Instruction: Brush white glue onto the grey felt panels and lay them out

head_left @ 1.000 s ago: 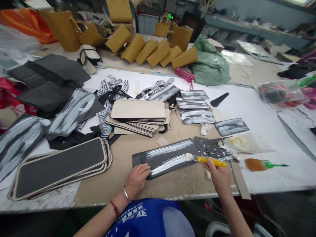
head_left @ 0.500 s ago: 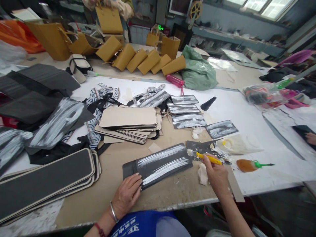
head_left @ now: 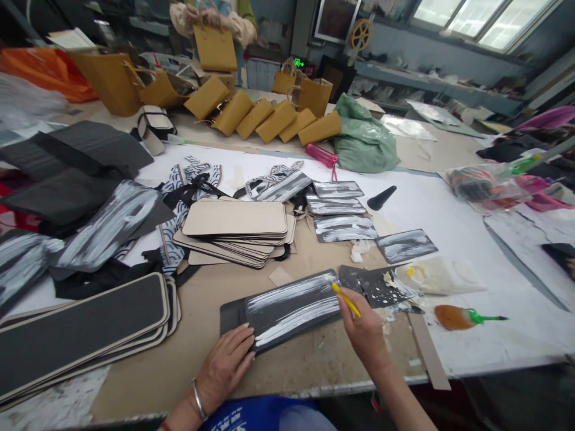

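Hands (head_left: 228, 361) (head_left: 365, 328) flank the streaked panel (head_left: 291, 304) — yellow brush (head_left: 348, 301) apparently touching it.

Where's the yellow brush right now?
In the head view, the yellow brush is just right of centre in the lower half, in the grip of the right hand, at the right end of the white-streaked dark panel.

A long dark panel (head_left: 291, 306) lies flat and slightly aslant over the brown work surface (head_left: 309, 366), its right end farther from the near edge; two streaky white bands run lengthwise, bare dark between them. A slim yellow-handled brush (head_left: 351, 306) slants at its right end, bristles indistinct
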Available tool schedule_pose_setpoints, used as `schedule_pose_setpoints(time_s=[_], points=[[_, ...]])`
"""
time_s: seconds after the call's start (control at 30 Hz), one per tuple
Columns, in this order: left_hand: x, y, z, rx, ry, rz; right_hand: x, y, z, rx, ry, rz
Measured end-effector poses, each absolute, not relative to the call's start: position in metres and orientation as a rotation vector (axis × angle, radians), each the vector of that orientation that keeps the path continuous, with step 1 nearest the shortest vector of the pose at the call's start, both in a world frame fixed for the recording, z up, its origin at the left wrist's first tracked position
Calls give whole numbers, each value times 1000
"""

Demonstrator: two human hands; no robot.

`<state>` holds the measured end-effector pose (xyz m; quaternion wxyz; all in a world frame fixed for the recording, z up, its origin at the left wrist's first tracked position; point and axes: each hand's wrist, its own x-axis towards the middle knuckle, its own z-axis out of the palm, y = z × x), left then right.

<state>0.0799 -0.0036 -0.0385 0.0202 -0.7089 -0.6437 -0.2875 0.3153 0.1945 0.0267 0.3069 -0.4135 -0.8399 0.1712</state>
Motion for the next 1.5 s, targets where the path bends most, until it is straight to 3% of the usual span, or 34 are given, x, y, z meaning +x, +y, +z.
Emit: schedule_pose_setpoints(time_s=[0.2,0.47,0.7,1.03,1.27,1.33,1.5], points=[[81,-4,-39,-2197,-2008,-899,309,206,13,-1078,-2331,446],[84,-7,-41,-2141,-2119,-967,263,134,35,-1167,-2033,898],[82,-10,-47,-2131,-2130,-1052,228,104,14,-1387,-1718,1361],[80,-10,-52,-2131,-2088,-1086,249,119,29,-1404,-2040,689],[78,-9,-52,-2149,-2027,-1107,234,101,19,-1424,-1810,1209],[77,-9,-52,-2145,-2018,-1119,248,116,12,-1476,-1741,1204],[77,-7,-52,-2133,-1954,-1105,326,181,11,-1813,-1611,656]])
